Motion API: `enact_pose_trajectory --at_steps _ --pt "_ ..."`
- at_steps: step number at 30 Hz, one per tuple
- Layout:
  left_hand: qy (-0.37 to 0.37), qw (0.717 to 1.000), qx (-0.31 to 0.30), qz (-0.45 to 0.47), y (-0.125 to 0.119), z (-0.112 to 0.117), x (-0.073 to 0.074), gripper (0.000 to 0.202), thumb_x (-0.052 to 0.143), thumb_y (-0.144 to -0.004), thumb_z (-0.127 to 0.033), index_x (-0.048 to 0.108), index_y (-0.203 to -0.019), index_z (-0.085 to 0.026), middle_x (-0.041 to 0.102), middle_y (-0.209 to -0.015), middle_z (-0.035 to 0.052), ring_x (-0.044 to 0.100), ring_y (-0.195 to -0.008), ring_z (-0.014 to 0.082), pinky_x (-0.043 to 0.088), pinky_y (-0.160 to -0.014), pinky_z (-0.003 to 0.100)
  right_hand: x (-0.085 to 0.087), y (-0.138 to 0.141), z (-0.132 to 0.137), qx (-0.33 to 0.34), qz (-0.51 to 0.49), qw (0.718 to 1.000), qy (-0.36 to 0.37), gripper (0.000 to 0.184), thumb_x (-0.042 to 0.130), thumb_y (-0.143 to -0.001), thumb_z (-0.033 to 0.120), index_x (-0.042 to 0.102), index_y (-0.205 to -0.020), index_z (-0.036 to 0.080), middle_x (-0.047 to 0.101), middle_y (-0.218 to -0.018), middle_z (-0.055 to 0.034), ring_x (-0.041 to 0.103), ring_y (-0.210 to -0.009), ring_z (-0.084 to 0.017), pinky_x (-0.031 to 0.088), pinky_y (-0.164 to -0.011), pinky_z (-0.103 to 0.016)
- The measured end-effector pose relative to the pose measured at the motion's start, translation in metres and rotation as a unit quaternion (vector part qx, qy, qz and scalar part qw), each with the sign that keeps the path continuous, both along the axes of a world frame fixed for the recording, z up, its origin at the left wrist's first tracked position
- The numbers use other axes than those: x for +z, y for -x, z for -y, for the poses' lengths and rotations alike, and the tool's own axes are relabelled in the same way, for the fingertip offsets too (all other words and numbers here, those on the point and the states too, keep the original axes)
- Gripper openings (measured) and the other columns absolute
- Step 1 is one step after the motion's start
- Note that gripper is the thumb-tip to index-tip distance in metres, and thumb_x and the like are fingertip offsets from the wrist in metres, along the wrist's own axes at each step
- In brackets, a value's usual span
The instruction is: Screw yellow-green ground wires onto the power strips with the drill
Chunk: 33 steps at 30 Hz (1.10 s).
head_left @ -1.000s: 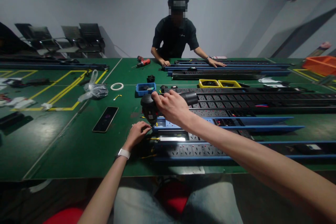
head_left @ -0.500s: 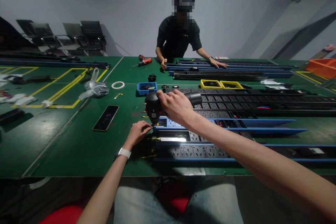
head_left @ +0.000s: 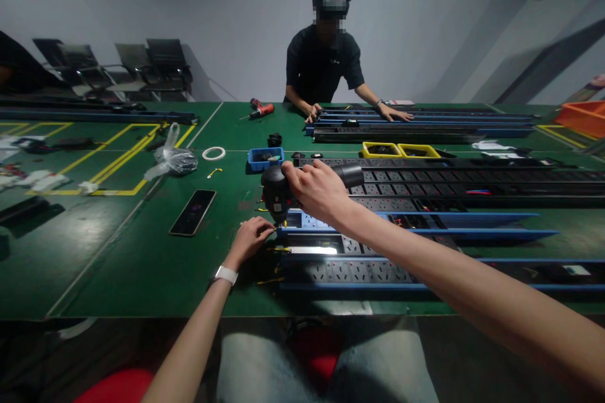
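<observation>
My right hand (head_left: pixel 317 191) is wrapped round a black electric screwdriver (head_left: pixel 276 194), held with its tip pointing down at the left end of a blue power strip housing (head_left: pixel 425 219). My left hand (head_left: pixel 250 238) rests on the green table (head_left: pixel 142 258) just left of that end, its fingers pinched close to the screwdriver tip; what they pinch is too small to make out. A second strip with sockets (head_left: pixel 340 271) lies nearer to me.
A phone (head_left: pixel 193 211) lies to the left. A small blue tray (head_left: pixel 263 158), a white ring (head_left: pixel 213 153), a plastic bag (head_left: pixel 171 160) and yellow trays (head_left: pixel 396 150) sit further back. Across the table a person (head_left: pixel 326 66) handles long strips beside a red drill (head_left: pixel 259 109).
My hands and the screwdriver have hardly moved. The person opposite has shifted one hand along their strips.
</observation>
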<state>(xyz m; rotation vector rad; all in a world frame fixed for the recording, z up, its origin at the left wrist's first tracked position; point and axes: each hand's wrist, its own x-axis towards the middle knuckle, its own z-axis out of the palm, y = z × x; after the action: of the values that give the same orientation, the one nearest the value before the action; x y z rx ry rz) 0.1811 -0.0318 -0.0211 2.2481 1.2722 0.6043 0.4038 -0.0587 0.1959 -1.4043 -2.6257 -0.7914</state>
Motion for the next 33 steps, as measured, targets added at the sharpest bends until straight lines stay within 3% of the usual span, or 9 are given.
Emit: enact_pose_trajectory --at_steps 13,24,33 --pt "0.004 1.0 0.002 0.004 -0.0007 0.0001 0.0022 0.021 0.055 -0.095 -0.038 0.072 -0.095 -0.024 0.071 -0.105 0.0052 0.062 -0.1 0.0227 0.043 -0.089 0.037 0.0046 0.0005 0.0041 -0.016 0.018 1.0 0.02 0.05 0.047 -0.089 0.012 0.037 -0.137 0.002 0.071 -0.089 -0.0112 0.066 -0.084 -0.026 0.03 -0.075 -0.035" --pt "0.002 1.0 0.002 0.005 -0.0002 -0.0009 0.0002 0.021 0.056 -0.095 -0.039 0.071 -0.095 -0.024 0.07 -0.105 0.0051 0.062 -0.1 0.0232 0.042 -0.09 0.037 0.0037 -0.0044 0.0032 -0.032 0.006 0.999 0.034 0.054 0.05 -0.089 0.017 0.036 -0.139 0.0 0.072 -0.096 -0.0123 0.067 -0.085 -0.026 0.031 -0.078 -0.036" --pt "0.0 1.0 -0.003 0.016 0.0005 -0.0025 -0.0036 0.021 0.057 -0.095 -0.038 0.072 -0.096 -0.024 0.07 -0.103 0.005 0.062 -0.098 0.0223 0.043 -0.09 0.036 0.0071 0.0003 0.003 -0.007 0.018 0.999 0.029 0.059 0.054 -0.084 0.017 0.036 -0.137 0.0 0.07 -0.091 -0.0109 0.066 -0.083 -0.027 0.03 -0.074 -0.037"
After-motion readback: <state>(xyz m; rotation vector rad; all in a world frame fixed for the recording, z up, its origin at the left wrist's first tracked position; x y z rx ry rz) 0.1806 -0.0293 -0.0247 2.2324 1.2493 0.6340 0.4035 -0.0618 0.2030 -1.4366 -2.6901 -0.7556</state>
